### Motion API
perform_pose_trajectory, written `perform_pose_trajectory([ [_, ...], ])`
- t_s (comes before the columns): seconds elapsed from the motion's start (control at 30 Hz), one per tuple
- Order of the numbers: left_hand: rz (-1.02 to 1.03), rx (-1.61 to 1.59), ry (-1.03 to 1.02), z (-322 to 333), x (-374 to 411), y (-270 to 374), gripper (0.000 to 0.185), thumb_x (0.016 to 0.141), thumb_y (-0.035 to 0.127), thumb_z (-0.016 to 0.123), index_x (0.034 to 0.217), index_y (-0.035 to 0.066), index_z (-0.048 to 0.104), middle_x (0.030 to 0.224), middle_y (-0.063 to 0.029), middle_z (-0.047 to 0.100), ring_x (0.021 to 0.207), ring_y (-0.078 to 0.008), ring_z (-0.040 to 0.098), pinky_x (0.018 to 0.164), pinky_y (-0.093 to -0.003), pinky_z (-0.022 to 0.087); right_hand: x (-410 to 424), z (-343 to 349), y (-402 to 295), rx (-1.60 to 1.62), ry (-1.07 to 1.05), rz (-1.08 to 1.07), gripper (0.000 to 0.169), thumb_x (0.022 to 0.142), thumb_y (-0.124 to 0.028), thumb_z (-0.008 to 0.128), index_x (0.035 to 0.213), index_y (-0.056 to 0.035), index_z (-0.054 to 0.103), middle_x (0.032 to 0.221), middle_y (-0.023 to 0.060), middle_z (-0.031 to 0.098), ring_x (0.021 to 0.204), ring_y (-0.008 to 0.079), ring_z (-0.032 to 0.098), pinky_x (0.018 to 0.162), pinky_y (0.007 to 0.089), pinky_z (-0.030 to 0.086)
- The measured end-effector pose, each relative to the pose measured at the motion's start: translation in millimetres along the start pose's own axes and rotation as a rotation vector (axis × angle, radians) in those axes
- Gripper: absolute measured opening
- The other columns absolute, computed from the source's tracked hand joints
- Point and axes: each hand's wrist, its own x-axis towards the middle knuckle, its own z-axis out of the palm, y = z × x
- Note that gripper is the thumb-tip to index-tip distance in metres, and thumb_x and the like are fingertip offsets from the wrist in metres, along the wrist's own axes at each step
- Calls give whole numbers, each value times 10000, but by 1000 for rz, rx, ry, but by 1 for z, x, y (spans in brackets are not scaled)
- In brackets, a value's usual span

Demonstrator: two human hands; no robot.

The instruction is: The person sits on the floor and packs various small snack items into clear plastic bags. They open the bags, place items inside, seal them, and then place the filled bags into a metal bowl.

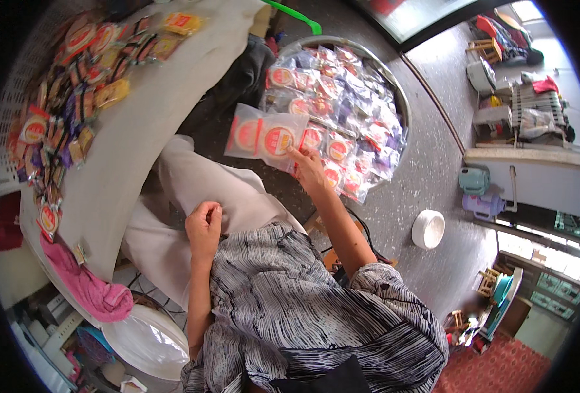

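Observation:
My right hand (310, 169) pinches the edge of a clear plastic pouch (269, 139) between thumb and fingers. Inside the pouch lie round pieces printed in red and white. Pouch and hand are over the near left side of a wide round basin (404, 105), heaped with similar filled pouches (339, 93). My left hand (204, 223) rests on my lap by my thigh, fingers curled in, with nothing seen in it. To its left, small individually wrapped packets (76, 93) are strewn over a table with a pale cover (137, 132).
A pink towel (88, 282) lies along the table's near edge, above a white tub lined with clear plastic (147, 339). A perforated white plastic crate (5, 132) stands behind the packets. On the speckled floor sits a white cylindrical object (427, 229). A green plastic handle (294, 12) reaches towards the basin.

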Motion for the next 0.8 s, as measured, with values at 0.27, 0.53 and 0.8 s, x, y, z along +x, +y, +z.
perform_pose_trajectory([
  [0.27,33,164,2,6,10,-3,134,817,118,582,753,2,561,638,-93,573,557,-195,539,559,-316,432,9,-64,8,237,231,-175,212,869,-143,574,996,27,578,903,118,635,777,219,654,683,330,573],
  [0.53,46,224,20,10,13,1,155,817,138,584,743,4,561,614,-89,558,532,-191,524,534,-312,421,40,-131,-31,694,289,-449,289,883,-200,561,1133,-62,523,1055,60,624,972,227,608,857,399,504],
  [0.8,2,182,12,15,16,2,137,813,128,591,745,12,563,596,-71,542,517,-163,499,527,-295,416,114,-224,40,732,636,-69,156,861,-186,590,846,-33,567,745,115,607,684,255,595,637,407,544],
])
